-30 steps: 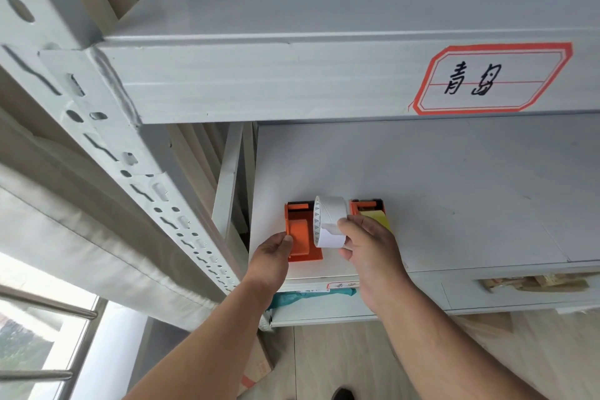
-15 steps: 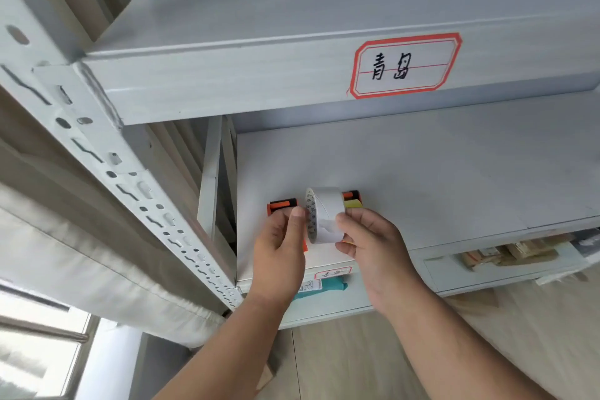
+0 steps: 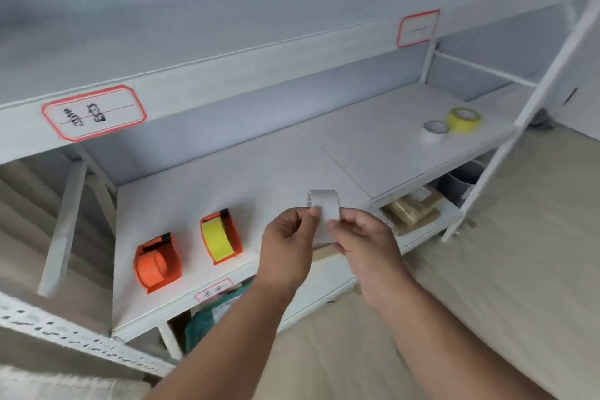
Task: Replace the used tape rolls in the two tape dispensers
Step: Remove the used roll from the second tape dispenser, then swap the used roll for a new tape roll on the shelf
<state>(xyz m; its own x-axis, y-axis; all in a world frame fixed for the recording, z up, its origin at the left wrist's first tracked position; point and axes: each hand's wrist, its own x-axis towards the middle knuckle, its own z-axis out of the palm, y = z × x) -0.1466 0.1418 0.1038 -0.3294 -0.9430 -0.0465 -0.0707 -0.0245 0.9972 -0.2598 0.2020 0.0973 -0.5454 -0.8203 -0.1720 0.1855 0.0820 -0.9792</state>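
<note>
Both hands, left hand and right hand, are pinching the white tape roll; keeping it level, I judge, while carrying it clear of the empty orange dispenser.

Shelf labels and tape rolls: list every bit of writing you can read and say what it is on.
Red-bordered label on the upper shelf edge, left: two handwritten characters, too blurred to read.
Red-bordered label further right on the same edge: only a line shows, no legible text.
Small red-bordered label on the lower shelf edge: markings too small and blurred.
White tape roll held by both hands: faint print on its side, unreadable.
Nothing can be quoted.
</note>
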